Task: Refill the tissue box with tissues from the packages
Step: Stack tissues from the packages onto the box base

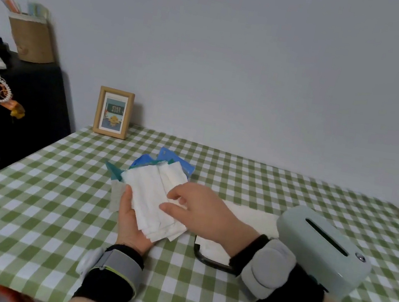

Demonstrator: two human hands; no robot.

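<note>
The left hand (133,221) lies palm up just above the table, cradling a stack of tissues (153,195); its thumb curls up against the stack's left edge, so the grip is closed on the paper. The right hand (200,212) reaches across from the right and rests on top of the same stack, thumb and forefinger bent and pinching the upper sheets. The sheets are fanned slightly, not squared up.

Just behind the stack lie the blue packages (181,164), opened and crumpled, with a teal wrapper (113,171) poking out at the left; both are partly hidden by the tissues.

To the right, the pale green tissue box (321,251) sits tilted, slot up, behind the right wrist. Between it and the hands lies a black-rimmed tray (205,257) with white paper on it, largely covered by the right forearm.

All of this rests on a green checked tablecloth (53,206). A wooden picture frame (113,112) stands at the far edge against the wall. A black cabinet (29,111) stands to the left, bearing a woven pot (32,41) of pens.
</note>
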